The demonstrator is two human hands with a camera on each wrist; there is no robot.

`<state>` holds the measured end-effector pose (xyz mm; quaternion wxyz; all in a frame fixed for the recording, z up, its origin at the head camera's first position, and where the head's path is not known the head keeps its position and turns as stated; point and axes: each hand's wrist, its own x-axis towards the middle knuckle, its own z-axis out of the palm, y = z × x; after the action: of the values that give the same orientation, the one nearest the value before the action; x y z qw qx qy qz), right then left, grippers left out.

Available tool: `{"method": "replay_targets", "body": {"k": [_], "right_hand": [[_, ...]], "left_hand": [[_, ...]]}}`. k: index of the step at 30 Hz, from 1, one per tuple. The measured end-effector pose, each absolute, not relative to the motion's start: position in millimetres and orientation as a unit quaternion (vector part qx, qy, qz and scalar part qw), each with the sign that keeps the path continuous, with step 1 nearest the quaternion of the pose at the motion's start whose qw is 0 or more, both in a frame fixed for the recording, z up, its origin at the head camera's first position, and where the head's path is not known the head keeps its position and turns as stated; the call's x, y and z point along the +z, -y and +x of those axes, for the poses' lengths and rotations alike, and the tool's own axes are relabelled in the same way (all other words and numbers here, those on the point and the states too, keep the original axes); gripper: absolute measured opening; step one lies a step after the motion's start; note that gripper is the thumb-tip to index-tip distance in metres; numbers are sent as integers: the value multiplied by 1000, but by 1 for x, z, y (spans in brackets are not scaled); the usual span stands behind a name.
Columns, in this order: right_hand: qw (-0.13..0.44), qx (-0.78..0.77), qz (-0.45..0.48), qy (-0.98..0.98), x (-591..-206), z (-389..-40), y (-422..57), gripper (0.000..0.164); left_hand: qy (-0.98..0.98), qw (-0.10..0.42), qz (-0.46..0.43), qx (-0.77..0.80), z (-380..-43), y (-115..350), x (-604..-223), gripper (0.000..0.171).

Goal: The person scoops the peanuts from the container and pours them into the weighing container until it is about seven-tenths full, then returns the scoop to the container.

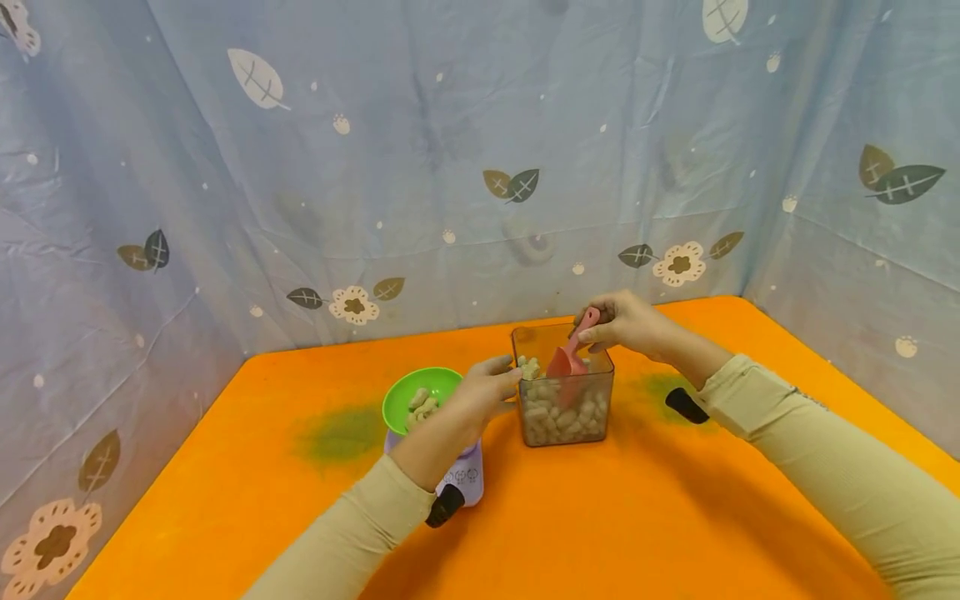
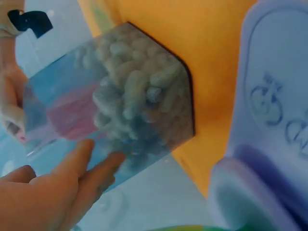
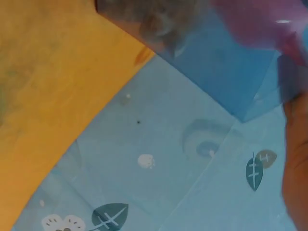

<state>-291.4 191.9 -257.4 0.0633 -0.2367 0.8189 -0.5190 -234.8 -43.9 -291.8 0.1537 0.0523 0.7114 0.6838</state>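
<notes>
My right hand (image 1: 626, 323) holds the handle of a pink scoop (image 1: 567, 363), whose blade dips into a clear plastic bin (image 1: 602, 373). Unshelled peanuts (image 1: 555, 421) fill the bin's lower part. At the bin's left wall is my left hand (image 1: 486, 392), fingers extended; in the left wrist view its fingertips (image 2: 115, 159) lie against or very near the clear side. Left of the bin, a green bowl (image 1: 396, 402) with several peanuts (image 1: 422, 407) sits on a purple kitchen scale (image 1: 471, 487), partly hidden by my left forearm. The right wrist view is blurred around the scoop.
An orange cloth (image 1: 585, 525) covers the table. A pale blue curtain (image 1: 450, 150) with leaf and flower prints hangs behind it and along both sides. Black straps (image 1: 446, 506) hang at both wrists.
</notes>
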Motion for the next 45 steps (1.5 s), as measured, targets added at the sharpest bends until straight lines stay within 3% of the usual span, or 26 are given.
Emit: {"method": "replay_targets", "body": {"k": [24,32,39,45], "right_hand": [[66,-567,-200,-796,-265,-282,-161,23],[71,-619,-167,-764,-264,-281,-163,23],[92,-693,-118,-705,-268,-278,-165,23],[108,-710,-113,-687,-267,-278,-168,21]], "left_hand": [[-671,173,97,714,-239,42,-302,53],[-686,173,83,702,-239,40,-302,46],[-673,169,88,715,-236,45,-306,55],[-659,167,34,733,-242,41,-302,51]]}}
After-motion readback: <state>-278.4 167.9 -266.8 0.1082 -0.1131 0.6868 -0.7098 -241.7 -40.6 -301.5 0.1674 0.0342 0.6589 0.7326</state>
